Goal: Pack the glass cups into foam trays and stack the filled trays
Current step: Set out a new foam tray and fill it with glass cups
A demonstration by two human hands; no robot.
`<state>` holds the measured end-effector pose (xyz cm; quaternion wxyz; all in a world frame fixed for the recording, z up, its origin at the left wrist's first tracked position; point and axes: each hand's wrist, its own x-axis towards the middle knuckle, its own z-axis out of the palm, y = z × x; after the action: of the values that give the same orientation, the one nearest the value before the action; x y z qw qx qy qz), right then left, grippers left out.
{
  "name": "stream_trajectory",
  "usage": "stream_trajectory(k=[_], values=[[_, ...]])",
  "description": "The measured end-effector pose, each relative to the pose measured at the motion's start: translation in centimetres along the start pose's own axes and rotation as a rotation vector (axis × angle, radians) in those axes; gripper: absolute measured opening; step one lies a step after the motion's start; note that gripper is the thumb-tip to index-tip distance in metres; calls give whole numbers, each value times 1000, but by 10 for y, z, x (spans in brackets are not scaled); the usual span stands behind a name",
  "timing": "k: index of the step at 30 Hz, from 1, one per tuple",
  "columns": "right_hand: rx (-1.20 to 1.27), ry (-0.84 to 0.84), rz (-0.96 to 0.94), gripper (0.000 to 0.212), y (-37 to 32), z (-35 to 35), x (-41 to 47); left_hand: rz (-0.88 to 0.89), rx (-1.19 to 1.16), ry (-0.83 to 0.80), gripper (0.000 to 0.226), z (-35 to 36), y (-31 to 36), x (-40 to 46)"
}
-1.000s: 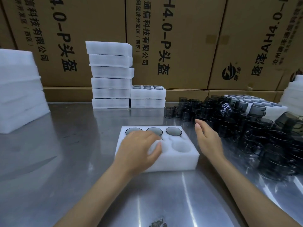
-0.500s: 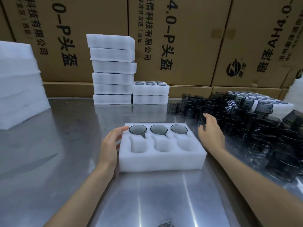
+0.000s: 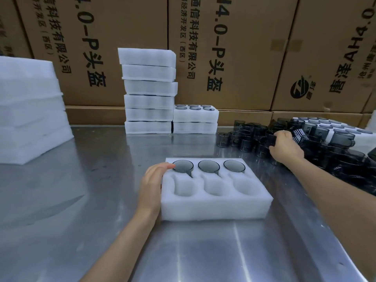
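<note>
A: Status of the foam tray (image 3: pixel 213 206)?

B: It lies flat on the steel table (image 3: pixel 81 200), centre. Three smoked glass cups (image 3: pixel 208 166) occupy the far row of pockets; the three near pockets hold nothing.

A: Hand positions?

B: Left hand (image 3: pixel 151 184) rests against the tray's left wall, fingers straight and together. Right hand (image 3: pixel 284 146) is in the loose cup pile (image 3: pixel 325 151) at right, fingers curled round a cup (image 3: pixel 270 139).

A: Surroundings?

B: Stacked trays (image 3: pixel 149 92) stand behind, against cardboard cartons (image 3: pixel 223 47).
</note>
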<state>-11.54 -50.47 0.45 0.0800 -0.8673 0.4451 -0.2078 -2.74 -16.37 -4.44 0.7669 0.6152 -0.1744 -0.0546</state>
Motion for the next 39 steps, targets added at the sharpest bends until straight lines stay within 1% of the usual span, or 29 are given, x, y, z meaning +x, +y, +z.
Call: stream_trajectory(k=[4,6,8,10,12,14,16,18,19,20,22,23,26,28,31,33,35,39], values=[[26,82,19,24,-1,1,1,27,20,-19,29,0,-1,-1],[35,105,7,19,-4,0,-2,34,29,-28,29,0,-1,-1],[119,183,-19,17,-10,-2,-9,35,29,-32,29,0,-1,0],[254,331,-105,11,-20,-5,-21,44,32,-31,29,0,-2,0],[362,465,-242,13,-35,-11,-36,43,25,-28,28,1,-1,-1],[474,550,-367,18,-53,-17,-56,29,12,-27,27,1,0,-1],[602,586,-465,19,-72,-24,-80,24,12,-33,27,1,1,-2],[698,554,-551,16,-90,-28,-104,28,22,-38,27,1,1,-2],[736,490,-591,13,-98,-28,-117,32,28,-38,27,1,2,-2],[790,389,-625,13,-106,-29,-129,36,30,-36,27,1,2,-2],[893,170,-662,21,-120,-27,-153,35,25,-34,28,1,2,-1],[911,103,-673,25,-125,-24,-164,35,26,-33,28,1,2,-1],[883,22,-670,26,-137,-10,-186,43,28,-30,31,0,2,-1],[826,8,-635,25,-143,-3,-193,45,31,-35,32,0,2,0],[739,49,-581,22,-147,-1,-194,30,35,-36,26,0,1,2],[721,48,-558,31,-149,-2,-197,22,16,-17,23,0,0,2],[651,66,-574,39,-153,-2,-201,27,13,-4,22,1,-1,4],[524,117,-620,25,-162,-1,-210,11,11,0,26,0,-5,7]])
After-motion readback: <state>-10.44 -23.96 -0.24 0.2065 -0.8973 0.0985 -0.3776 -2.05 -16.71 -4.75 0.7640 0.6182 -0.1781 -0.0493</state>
